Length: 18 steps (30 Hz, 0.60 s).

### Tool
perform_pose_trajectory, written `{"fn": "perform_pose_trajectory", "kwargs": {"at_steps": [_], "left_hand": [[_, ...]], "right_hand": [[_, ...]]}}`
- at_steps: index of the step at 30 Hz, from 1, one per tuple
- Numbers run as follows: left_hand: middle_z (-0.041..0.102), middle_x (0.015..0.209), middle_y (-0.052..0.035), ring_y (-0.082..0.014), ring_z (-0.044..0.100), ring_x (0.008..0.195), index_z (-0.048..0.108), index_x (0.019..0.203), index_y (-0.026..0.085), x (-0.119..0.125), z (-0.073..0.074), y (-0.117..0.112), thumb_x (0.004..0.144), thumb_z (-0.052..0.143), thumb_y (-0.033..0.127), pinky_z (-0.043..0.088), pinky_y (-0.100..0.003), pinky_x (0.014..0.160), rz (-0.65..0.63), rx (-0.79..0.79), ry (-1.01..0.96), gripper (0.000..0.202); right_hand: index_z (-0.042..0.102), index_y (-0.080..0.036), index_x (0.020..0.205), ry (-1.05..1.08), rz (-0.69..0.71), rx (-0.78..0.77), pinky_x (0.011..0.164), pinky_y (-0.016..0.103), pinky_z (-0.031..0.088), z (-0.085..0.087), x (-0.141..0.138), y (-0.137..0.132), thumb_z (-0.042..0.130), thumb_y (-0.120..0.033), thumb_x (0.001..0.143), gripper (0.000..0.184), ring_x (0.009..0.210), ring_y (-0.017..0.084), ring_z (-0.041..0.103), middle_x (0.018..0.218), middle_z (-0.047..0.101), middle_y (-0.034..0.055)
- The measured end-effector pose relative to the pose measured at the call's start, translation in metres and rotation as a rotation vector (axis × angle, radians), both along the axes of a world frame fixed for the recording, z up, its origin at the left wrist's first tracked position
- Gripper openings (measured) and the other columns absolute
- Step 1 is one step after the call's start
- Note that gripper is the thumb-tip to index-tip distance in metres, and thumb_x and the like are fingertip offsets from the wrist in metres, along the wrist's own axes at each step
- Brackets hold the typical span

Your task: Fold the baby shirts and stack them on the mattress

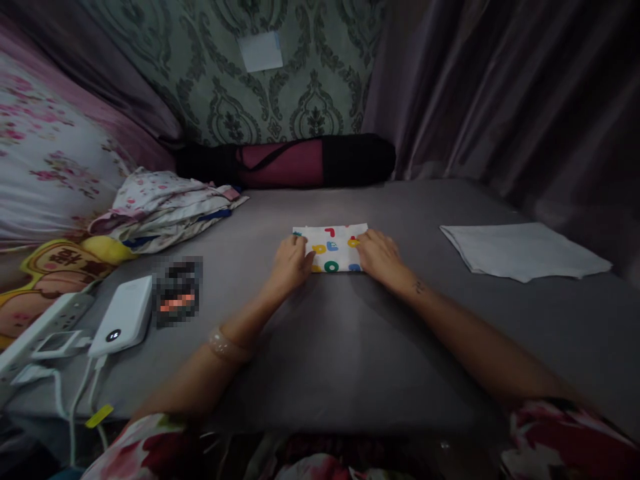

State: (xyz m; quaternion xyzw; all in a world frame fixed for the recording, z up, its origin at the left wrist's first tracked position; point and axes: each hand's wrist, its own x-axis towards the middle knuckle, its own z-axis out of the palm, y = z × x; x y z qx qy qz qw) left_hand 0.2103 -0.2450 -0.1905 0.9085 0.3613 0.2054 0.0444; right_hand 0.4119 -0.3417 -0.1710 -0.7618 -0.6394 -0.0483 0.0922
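Observation:
A small folded white cloth (336, 259) printed with coloured letters lies on the grey surface in front of me. My left hand (293, 259) grips its left side, thumb towards the print and fingers bent. At the opposite side, my right hand (379, 253) has its fingers closed over the edge. The undersides of the cloth and some fingertips are hidden. Off to the right, a larger plain white cloth (525, 252) rests folded and apart from both hands.
A black and maroon roll bag (285, 163) lies along the patterned wall. To the left are crumpled clothes (165, 207), a white power bank (123, 317), a power strip (43, 333), cables and a yellow plush cushion (55, 270). Curtains (500, 87) hang at the right.

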Motion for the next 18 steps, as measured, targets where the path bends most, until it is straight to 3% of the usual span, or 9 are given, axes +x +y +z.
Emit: {"fn": "perform_pose_trajectory", "kwargs": {"at_steps": [4,9,18], "left_hand": [[0.047,0.141,-0.0202,-0.0293,0.038,0.136,0.047,0.132,0.005,0.041,-0.01,-0.008,0.098,0.03,0.028,0.028,-0.045,0.113,-0.012,0.031,0.138,0.045],[0.032,0.155,-0.014,-0.0298,0.023,0.145,0.033,0.148,0.007,0.051,-0.027,-0.016,0.1,0.018,0.036,0.016,-0.048,0.118,0.097,-0.054,0.293,0.058],[0.027,0.157,-0.0107,-0.0363,0.021,0.144,0.026,0.152,0.023,0.049,-0.03,-0.018,0.1,0.018,0.041,0.017,-0.066,0.112,0.125,-0.075,0.28,0.056]], "right_hand": [[0.044,-0.009,0.141,0.01,0.176,0.055,0.114,0.046,0.02,-0.022,-0.019,0.03,0.03,-0.02,0.098,0.047,0.14,0.028,0.029,0.15,0.039,0.0135],[0.035,-0.009,0.148,0.051,0.138,0.004,0.116,0.049,0.015,-0.047,-0.021,0.038,0.032,-0.023,0.095,0.055,0.144,0.028,0.02,0.156,0.028,0.0109],[0.031,-0.016,0.151,0.092,0.083,-0.047,0.115,0.052,0.017,-0.042,-0.021,0.035,0.03,-0.028,0.097,0.055,0.145,0.029,0.018,0.158,0.022,0.0122]]}}
